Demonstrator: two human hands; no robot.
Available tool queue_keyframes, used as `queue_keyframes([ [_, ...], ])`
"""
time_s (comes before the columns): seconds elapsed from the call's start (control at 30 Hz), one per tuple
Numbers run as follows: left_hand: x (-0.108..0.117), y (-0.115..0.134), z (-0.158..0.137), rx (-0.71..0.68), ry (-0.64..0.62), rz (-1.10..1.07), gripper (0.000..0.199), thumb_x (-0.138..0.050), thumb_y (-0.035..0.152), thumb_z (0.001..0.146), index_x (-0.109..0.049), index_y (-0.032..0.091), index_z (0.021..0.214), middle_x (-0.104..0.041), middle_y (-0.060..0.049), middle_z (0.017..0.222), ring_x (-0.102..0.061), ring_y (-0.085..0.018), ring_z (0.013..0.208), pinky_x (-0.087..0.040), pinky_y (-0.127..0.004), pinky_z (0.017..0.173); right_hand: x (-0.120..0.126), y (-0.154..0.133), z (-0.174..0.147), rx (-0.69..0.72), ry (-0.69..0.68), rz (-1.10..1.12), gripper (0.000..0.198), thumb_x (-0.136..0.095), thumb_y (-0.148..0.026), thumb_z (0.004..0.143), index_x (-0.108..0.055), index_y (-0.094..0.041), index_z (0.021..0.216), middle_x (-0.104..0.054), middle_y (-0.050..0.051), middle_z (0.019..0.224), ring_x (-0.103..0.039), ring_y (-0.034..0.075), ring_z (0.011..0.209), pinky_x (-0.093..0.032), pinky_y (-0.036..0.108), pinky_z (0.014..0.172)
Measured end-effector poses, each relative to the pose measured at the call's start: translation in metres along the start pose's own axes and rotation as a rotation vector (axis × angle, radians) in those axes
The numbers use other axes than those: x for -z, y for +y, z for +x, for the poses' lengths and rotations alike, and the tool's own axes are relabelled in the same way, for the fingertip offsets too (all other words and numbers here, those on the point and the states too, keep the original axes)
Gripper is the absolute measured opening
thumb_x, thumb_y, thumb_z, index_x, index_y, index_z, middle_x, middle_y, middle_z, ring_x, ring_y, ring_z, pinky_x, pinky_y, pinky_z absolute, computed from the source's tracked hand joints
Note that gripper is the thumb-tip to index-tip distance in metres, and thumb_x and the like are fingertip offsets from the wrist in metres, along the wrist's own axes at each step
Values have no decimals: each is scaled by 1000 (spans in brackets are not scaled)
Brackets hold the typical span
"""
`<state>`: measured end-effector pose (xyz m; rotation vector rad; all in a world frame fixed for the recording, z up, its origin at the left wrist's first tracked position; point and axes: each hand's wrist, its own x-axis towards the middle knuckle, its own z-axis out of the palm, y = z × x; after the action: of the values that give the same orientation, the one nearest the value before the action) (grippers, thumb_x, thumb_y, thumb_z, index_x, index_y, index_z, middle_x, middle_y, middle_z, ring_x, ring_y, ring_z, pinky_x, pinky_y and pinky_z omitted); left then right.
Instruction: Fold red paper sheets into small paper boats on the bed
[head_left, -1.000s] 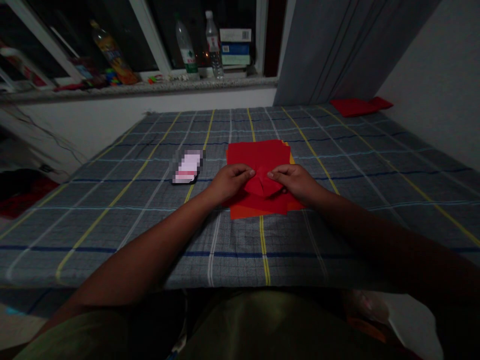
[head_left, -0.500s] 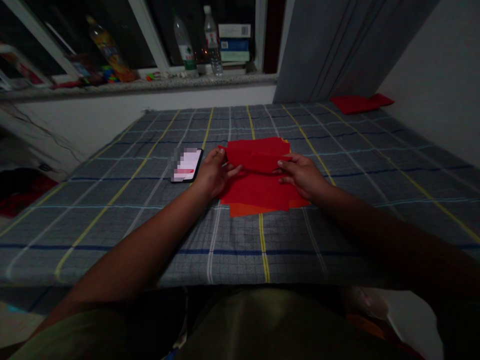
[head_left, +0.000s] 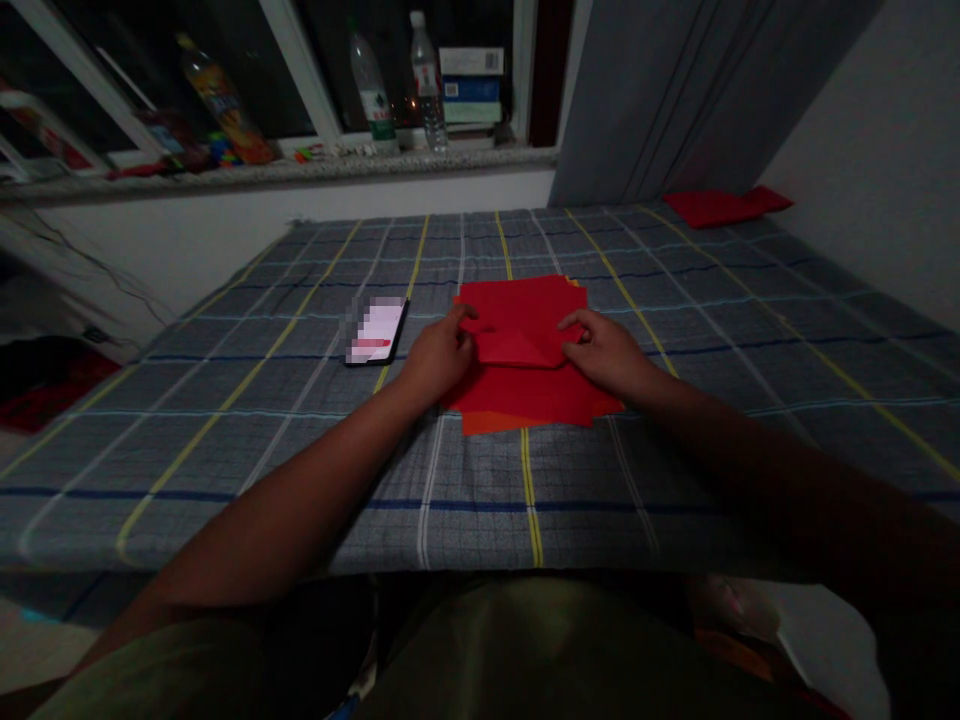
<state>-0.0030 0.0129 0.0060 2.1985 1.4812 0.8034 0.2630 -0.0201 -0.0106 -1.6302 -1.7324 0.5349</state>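
A folded piece of red paper (head_left: 519, 346) lies flat above a stack of red sheets (head_left: 529, 393). My left hand (head_left: 441, 347) pinches its left end, with the forefinger curled over the top. At the right end, my right hand (head_left: 609, 352) grips it between thumb and forefinger. Beneath the red sheets, an orange sheet (head_left: 487, 423) sticks out at the near edge. Against the red background, the exact fold lines are hard to make out.
Left of my left hand lies a phone (head_left: 384, 330) with a lit screen, on the plaid cloth (head_left: 270, 390). A red item (head_left: 716, 208) rests at the far right corner. Bottles (head_left: 427, 90) and stacked boxes (head_left: 471, 90) stand on the windowsill (head_left: 300, 172).
The red paper was lifted and tilted between my hands; now it lies lower and flatter on the stack. My fingers have curled in closer at both ends.
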Motion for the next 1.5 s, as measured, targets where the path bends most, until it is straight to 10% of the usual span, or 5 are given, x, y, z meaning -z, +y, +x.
queue_keyframes([
  [0.37, -16, -10, 2, -416, -41, 440, 38, -48, 26, 103, -66, 14, 134, -59, -21, 139, -56, -34, 127, -48, -51, 108, -4, -4, -9, 371, 20, -591, 30, -53, -21, 93, -73, -11, 114, -69, 20, 114, -61, 34, 110, -47, 47, 100],
  [0.53, -14, -13, 9, -809, -373, 334, 44, -36, 15, 106, -63, 17, 141, -56, -13, 153, -54, -23, 140, -45, -38, 116, -3, -6, -7, 626, -21, -624, 33, -51, -13, 94, -73, -15, 118, -68, 17, 125, -57, 33, 116, -47, 46, 99],
  [0.93, 2, 6, -4, -785, -433, 446, 37, -54, 25, 103, -69, 15, 135, -69, -13, 139, -67, -25, 127, -54, -37, 107, -2, -20, -23, 746, -426, -700, 48, -46, -14, 98, -63, -9, 142, -68, 18, 140, -66, 28, 125, -50, 41, 107],
  [1.5, -24, -14, 10, -704, -196, 330, 24, -59, 16, 101, -76, 15, 117, -76, -13, 115, -71, -23, 106, -57, -39, 97, -11, -15, -15, 630, -415, -838, 55, -35, -15, 102, -50, -10, 155, -50, 18, 160, -49, 31, 147, -39, 54, 117],
])
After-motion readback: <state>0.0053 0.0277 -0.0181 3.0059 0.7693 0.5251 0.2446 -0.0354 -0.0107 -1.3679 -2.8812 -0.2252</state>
